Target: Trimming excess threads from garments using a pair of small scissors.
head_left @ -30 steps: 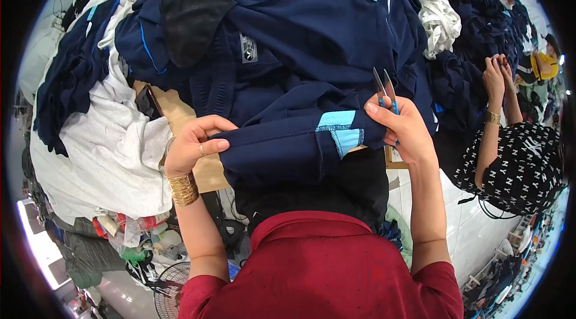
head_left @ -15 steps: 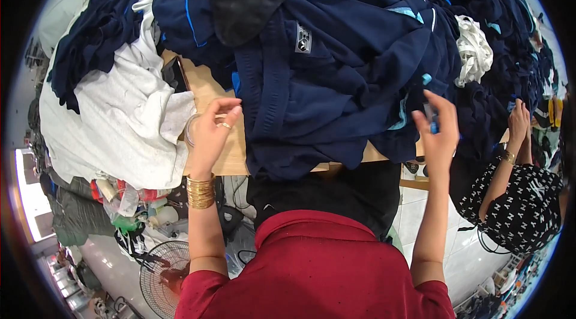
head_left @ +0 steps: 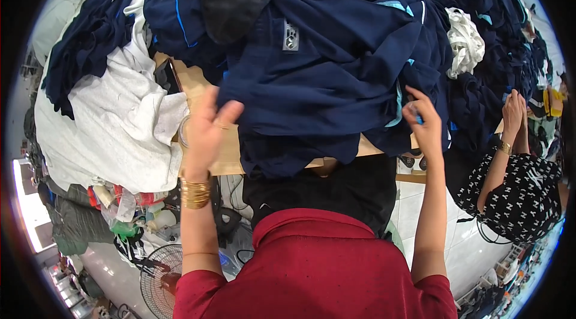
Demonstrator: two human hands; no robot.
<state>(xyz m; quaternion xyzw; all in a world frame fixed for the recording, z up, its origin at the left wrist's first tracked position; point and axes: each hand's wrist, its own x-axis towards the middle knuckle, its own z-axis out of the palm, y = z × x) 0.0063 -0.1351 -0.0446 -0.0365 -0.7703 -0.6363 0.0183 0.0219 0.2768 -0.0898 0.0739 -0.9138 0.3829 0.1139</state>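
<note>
A navy garment [head_left: 324,91] with a small grey printed patch [head_left: 291,36] lies spread before me at the table's near edge. At its left edge my left hand [head_left: 207,133] hovers, smeared by motion, its thumb apart from the fingers and nothing visible in it. Beside the garment's right part, near a light-blue trim strip [head_left: 396,106], my right hand [head_left: 425,124] has its fingers curled round a small blue thing [head_left: 418,119]. Most of that thing is hidden, so its kind does not show. A black rounded cloth piece [head_left: 237,1] lies on the garments behind.
White cloth [head_left: 114,121] hangs over the table [head_left: 228,154] at left, beside a dark flat object [head_left: 167,76]. More navy garments and a white bundle of strips [head_left: 465,43] fill the right. A co-worker's hands [head_left: 513,114] work there. A fan [head_left: 161,280] stands below left.
The garment's ribbed left band is no longer plainly visible; its left part lies flatter. My left hand has moved slightly left and down, my right hand left, its fingers drawn in closer.
</note>
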